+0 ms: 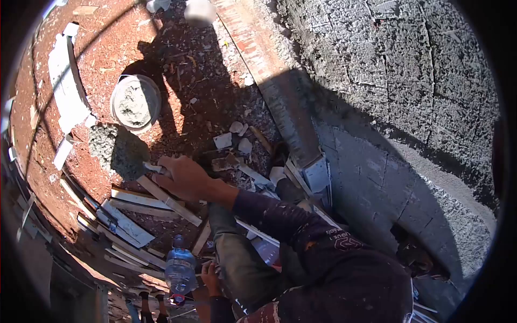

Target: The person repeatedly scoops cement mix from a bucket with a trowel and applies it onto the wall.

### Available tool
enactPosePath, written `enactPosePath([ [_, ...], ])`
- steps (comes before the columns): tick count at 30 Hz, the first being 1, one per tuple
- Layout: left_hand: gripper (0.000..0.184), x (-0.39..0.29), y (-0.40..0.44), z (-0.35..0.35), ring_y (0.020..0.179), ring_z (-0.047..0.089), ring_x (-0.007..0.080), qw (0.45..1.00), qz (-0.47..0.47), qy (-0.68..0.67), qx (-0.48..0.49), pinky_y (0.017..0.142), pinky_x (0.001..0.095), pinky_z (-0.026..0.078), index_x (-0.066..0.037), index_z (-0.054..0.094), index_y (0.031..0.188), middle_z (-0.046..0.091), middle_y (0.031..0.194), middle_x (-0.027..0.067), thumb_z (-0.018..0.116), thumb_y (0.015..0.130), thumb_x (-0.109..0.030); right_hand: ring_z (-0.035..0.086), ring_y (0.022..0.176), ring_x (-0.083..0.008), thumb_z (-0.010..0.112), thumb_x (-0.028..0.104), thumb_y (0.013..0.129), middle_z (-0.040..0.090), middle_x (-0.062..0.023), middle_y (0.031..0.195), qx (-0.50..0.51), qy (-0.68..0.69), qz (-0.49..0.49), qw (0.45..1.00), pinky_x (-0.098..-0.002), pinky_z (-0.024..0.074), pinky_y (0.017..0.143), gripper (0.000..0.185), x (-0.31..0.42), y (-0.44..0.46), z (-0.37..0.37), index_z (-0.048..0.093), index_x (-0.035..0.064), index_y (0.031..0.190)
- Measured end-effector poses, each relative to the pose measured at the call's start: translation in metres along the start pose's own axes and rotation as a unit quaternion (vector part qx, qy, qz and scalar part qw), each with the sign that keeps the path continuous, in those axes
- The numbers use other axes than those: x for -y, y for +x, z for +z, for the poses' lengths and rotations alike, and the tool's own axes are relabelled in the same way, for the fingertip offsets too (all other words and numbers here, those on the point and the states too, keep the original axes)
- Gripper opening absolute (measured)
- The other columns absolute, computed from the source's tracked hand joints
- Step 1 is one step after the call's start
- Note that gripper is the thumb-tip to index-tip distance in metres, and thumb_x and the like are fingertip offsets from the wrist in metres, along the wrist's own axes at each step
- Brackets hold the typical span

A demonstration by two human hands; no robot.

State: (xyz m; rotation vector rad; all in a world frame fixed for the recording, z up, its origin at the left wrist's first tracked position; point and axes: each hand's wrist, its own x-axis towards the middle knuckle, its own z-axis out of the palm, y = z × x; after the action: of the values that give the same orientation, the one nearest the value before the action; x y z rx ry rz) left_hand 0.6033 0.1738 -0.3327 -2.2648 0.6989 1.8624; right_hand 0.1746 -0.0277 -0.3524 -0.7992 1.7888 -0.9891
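Observation:
My right hand [183, 176] is closed round the handle of a trowel [152, 167], with the arm stretched out to the left. A thick lump of wet grey mortar [116, 148] covers the trowel blade. Just above it, a round bucket [158, 102] holds more grey mortar [133, 105]. Low in the view, my left hand [210, 277] is beside my leg, fingers loosely apart, with nothing visible in them. A clear plastic bottle [181, 269] stands close to the left of that hand.
A rough mortar-coated wall [388, 70] fills the right side, with smoother grey mortar [366, 167] below. A long board [280, 102] runs along its edge. Wood strips [129, 229], broken pieces [222, 141] and a white slab [65, 81] lie on reddish soil [194, 97].

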Motion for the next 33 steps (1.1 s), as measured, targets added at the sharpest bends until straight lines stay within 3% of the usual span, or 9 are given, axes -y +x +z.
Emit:
enactPosePath([
  [3, 0.018, -0.056, -0.032, 0.033, 0.07, 0.061, 0.0117, 0.999, -0.014, 0.046, 0.008, 0.06, 0.025, 0.048, -0.009, 0.061, 0.107, 0.065, 0.087, 0.0023, 0.062, 0.09, -0.015, 0.062, 0.058, -0.0204, 0.064, 0.024, 0.087, 0.06, -0.0108, 0.063, 0.04, 0.159, -0.049, 0.985, -0.0336, 0.0474, 0.055, 0.025, -0.015, -0.063, -0.07, 0.061, -0.0002, 0.09],
  [6, 0.019, -0.057, -0.055, 0.061, 0.071, 0.061, 0.0118, 0.998, -0.015, 0.046, -0.029, 0.059, 0.0255, 0.049, -0.008, 0.061, 0.109, 0.065, 0.087, 0.003, 0.061, 0.09, -0.013, 0.055, 0.052, -0.0075, 0.063, 0.02, 0.089, 0.059, -0.0007, 0.064, 0.127, 0.277, 0.172, 0.937, -0.0255, 0.042, 0.048, 0.019, -0.085, -0.122, -0.192, 0.064, 0.0009, 0.087],
  [11, 0.022, 0.01, -0.076, 0.053, 0.074, 0.061, 0.0113, 0.982, 0.055, 0.18, -0.019, 0.063, 0.0243, 0.047, -0.006, 0.064, 0.108, 0.063, 0.087, 0.0005, 0.064, 0.088, -0.015, 0.052, 0.05, -0.0088, 0.058, 0.026, 0.093, 0.054, -0.0013, 0.064, -0.204, 0.098, 0.276, 0.934, -0.0243, 0.0456, 0.048, 0.027, -0.208, -0.219, -0.442, 0.062, -0.0004, 0.095],
  [13, 0.025, 0.038, -0.097, 0.071, 0.077, 0.062, 0.0135, 0.96, 0.074, 0.268, -0.005, 0.066, 0.0256, 0.049, -0.005, 0.063, 0.111, 0.063, 0.088, 0.0017, 0.064, 0.087, -0.014, 0.046, 0.041, -0.0062, 0.059, 0.03, 0.095, 0.05, 0.0019, 0.06, -0.236, 0.042, 0.188, 0.952, -0.02, 0.0386, 0.038, 0.031, -0.074, -0.233, -0.491, 0.059, 0.0009, 0.107],
  [16, 0.044, 0.054, -0.11, 0.079, 0.085, 0.064, 0.0181, 0.99, 0.029, 0.107, -0.084, 0.074, 0.0299, 0.051, -0.001, 0.056, 0.122, 0.066, 0.09, 0.0091, 0.065, 0.08, -0.003, 0.043, 0.041, -0.0041, 0.061, 0.035, 0.094, 0.048, 0.0025, 0.058, -0.3, 0.038, 0.119, 0.946, -0.019, 0.0339, 0.038, 0.03, 0.046, -0.238, -0.458, 0.06, 0.0044, 0.093],
  [19, 0.038, -0.008, -0.114, 0.128, 0.07, 0.064, 0.015, 0.941, 0.256, 0.132, -0.176, 0.065, 0.028, 0.05, -0.001, 0.059, 0.115, 0.066, 0.079, 0.0074, 0.066, 0.078, 0.003, 0.045, 0.051, -0.0048, 0.062, 0.03, 0.092, 0.046, 0.0014, 0.059, -0.16, -0.038, 0.233, 0.958, -0.0228, 0.0358, 0.046, 0.026, 0.007, -0.172, -0.409, 0.059, 0.0045, 0.087],
  [24, 0.019, -0.094, -0.082, 0.145, 0.06, 0.058, 0.0074, 0.951, 0.208, 0.086, -0.21, 0.056, 0.027, 0.047, -0.002, 0.065, 0.103, 0.065, 0.068, 0.0046, 0.066, 0.085, -0.009, 0.061, 0.096, -0.046, 0.06, 0.03, 0.087, 0.066, -0.0263, 0.095, 0.104, -0.375, 0.069, 0.919, -0.0516, 0.0479, 0.082, 0.033, -0.112, -0.007, -0.225, 0.06, -0.0014, 0.098],
  [27, 0.024, -0.056, -0.021, 0.112, 0.073, 0.063, 0.0113, 0.954, 0.227, 0.085, -0.174, 0.066, 0.0278, 0.049, -0.002, 0.063, 0.109, 0.067, 0.08, 0.0069, 0.063, 0.086, -0.006, 0.066, 0.087, -0.0431, 0.056, 0.027, 0.088, 0.069, -0.0231, 0.092, 0.127, -0.485, 0.036, 0.864, -0.05, 0.0534, 0.078, 0.029, -0.093, 0.101, -0.114, 0.062, 0.0001, 0.098],
  [33, 0.028, 0.038, -0.031, 0.025, 0.08, 0.066, 0.0162, 0.981, -0.094, -0.107, -0.128, 0.068, 0.0262, 0.05, 0.002, 0.06, 0.111, 0.069, 0.088, 0.0111, 0.063, 0.084, -0.003, 0.069, 0.07, -0.0312, 0.05, 0.021, 0.091, 0.068, -0.0125, 0.076, 0.074, -0.724, -0.131, 0.673, -0.047, 0.0565, 0.06, 0.024, -0.087, 0.311, 0.033, 0.07, 0.0095, 0.082],
])
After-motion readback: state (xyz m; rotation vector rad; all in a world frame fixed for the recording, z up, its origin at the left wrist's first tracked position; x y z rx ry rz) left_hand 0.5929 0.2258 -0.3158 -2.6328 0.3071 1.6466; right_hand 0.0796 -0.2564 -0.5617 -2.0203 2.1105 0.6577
